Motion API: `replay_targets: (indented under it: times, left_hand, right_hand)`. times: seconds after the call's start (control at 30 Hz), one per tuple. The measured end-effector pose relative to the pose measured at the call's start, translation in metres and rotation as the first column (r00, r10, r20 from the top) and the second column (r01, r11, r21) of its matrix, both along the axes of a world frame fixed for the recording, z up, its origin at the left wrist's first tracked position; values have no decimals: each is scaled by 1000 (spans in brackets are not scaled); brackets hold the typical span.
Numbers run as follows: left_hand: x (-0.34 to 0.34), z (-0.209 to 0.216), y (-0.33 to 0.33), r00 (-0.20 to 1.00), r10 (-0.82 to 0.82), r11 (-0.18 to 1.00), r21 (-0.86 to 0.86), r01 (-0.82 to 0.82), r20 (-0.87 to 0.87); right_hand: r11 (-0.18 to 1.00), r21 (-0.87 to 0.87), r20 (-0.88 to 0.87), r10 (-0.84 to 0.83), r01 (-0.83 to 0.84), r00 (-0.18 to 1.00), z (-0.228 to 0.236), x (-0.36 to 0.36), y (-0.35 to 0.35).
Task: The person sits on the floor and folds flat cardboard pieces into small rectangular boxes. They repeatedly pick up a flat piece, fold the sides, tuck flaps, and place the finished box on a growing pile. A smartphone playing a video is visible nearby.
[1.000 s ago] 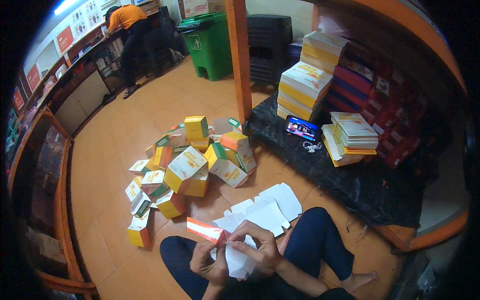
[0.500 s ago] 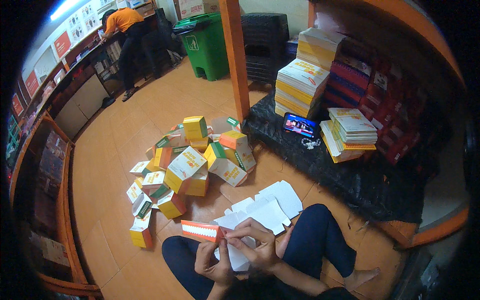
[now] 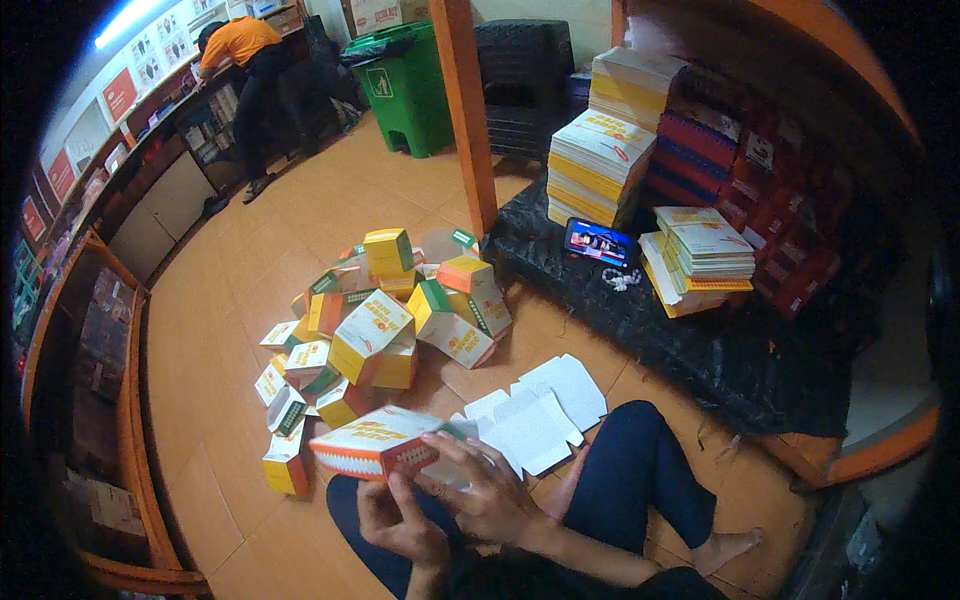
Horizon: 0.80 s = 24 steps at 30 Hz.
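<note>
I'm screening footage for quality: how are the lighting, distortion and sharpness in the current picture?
Head view: the light tube at upper left is glaringly bright, while the red packs at right sink into shadow; the orange shelf frame at left bows near the black rim; the held box looks slightly soft, perhaps from motion.

The right fingers (image 3: pixel 463 457) hide part of the white and orange box (image 3: pixel 372 431), and its words look blurry. The left arm (image 3: pixel 427 580) is cut off at the bottom edge. The picture on the phone (image 3: pixel 598 240) is too small to tell. Piled boxes (image 3: pixel 372 325) hide parts of each other.
</note>
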<state>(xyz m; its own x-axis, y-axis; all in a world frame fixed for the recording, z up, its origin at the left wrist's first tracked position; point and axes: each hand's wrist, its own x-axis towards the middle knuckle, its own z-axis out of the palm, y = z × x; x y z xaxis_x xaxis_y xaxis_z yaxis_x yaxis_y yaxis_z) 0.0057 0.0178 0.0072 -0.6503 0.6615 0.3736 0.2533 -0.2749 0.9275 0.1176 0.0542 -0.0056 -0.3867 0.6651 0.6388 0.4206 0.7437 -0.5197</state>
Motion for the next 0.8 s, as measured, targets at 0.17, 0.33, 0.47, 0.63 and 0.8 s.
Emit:
replay_targets:
  times: [0.17, 0.33, 0.47, 0.63, 0.8]
  left_hand:
    - [-26, -1, 13, 893, -143, 970, 239, 41, 426]
    - [-5, -10, 20, 860, -167, 986, 73, 150, 482]
    - [0, -13, 10, 796, -245, 924, -115, 364, 553]
    - [-18, -24, 11, 965, -123, 985, -90, 147, 231]
    - [-25, -48, 3, 937, -14, 1000, -7, 13, -350]
  right_hand:
    - [974, -129, -5, -189, 187, 982, 2, 17, 7]
    - [962, -118, -183, -263, 245, 947, 7, 21, 9]
    - [992, -79, -231, -113, 97, 966, 18, 20, 8]
    - [986, -169, -355, -69, 8, 932, 30, 35, 13]
    - [863, -417, -538, 17, -284, 843, 25, 34, 14]
